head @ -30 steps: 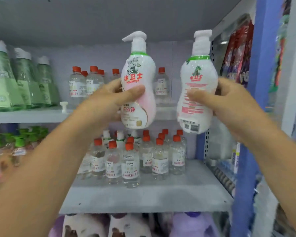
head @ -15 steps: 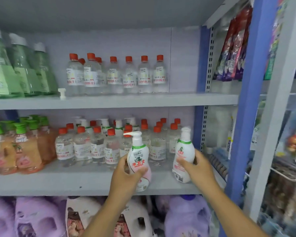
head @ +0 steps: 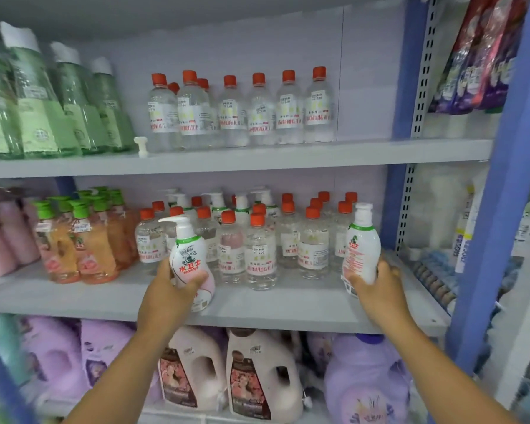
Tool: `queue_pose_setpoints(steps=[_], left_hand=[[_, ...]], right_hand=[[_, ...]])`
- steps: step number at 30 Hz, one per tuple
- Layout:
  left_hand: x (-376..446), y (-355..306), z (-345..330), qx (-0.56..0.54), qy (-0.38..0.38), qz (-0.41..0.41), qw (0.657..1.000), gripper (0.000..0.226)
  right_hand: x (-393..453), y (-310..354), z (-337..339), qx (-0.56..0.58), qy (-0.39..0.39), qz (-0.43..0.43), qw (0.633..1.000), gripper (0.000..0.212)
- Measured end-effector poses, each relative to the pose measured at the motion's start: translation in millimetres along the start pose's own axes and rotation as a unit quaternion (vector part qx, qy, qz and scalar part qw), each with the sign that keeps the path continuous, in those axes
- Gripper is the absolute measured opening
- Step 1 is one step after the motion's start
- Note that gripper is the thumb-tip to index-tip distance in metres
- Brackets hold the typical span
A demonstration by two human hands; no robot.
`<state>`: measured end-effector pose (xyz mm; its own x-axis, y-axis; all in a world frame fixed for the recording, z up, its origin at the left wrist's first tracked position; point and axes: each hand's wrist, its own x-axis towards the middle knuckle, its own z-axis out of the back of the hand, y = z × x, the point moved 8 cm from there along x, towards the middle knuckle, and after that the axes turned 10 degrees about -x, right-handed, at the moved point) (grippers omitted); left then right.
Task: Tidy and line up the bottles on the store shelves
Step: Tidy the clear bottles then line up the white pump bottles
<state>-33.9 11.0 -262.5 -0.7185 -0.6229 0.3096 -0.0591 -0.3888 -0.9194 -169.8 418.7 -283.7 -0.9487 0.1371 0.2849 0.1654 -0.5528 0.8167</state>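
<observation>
My left hand point(head: 169, 289) grips a white and pink pump bottle point(head: 188, 258) with its label facing me, over the front of the middle shelf point(head: 257, 307). My right hand point(head: 377, 289) grips a second white pump bottle point(head: 361, 249), back label showing, at the right end of the same shelf. Between and behind the two stand several clear bottles with red caps point(head: 259, 252). More white pump bottles point(head: 242, 203) stand at the back of that shelf.
The upper shelf point(head: 257, 154) holds red-capped clear bottles point(head: 257, 111) and tall green bottles point(head: 58, 102). Orange bottles with green caps point(head: 83, 240) and pink bottles point(head: 3, 240) fill the middle shelf's left. Large jugs point(head: 257, 377) stand below. A blue upright point(head: 496, 179) borders the right.
Both hands came down from the upper shelf to the middle shelf with their pump bottles, then spread apart: the left bottle moved left and the right bottle moved right.
</observation>
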Motion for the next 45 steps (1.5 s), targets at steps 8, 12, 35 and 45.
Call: queue_pose_setpoints(steps=[8, 12, 35, 45], left_hand=[[66, 26, 10, 0.087, 0.04, 0.033, 0.995, 0.054], [43, 4, 24, 0.096, -0.06, -0.063, 0.992, 0.064], [44, -32, -77, -0.038, 0.128, -0.207, 0.969, 0.076], [1, -21, -60, -0.136, 0.271, -0.027, 0.953, 0.075]], right_hand=[[10, 2, -7, 0.005, 0.002, 0.011, 1.0, 0.037], [-9, 1, 9, -0.018, -0.109, -0.041, 0.993, 0.066], [-51, 125, -121, 0.01, 0.103, 0.039, 0.994, 0.07], [-91, 115, -81, 0.027, 0.089, 0.014, 0.996, 0.069]])
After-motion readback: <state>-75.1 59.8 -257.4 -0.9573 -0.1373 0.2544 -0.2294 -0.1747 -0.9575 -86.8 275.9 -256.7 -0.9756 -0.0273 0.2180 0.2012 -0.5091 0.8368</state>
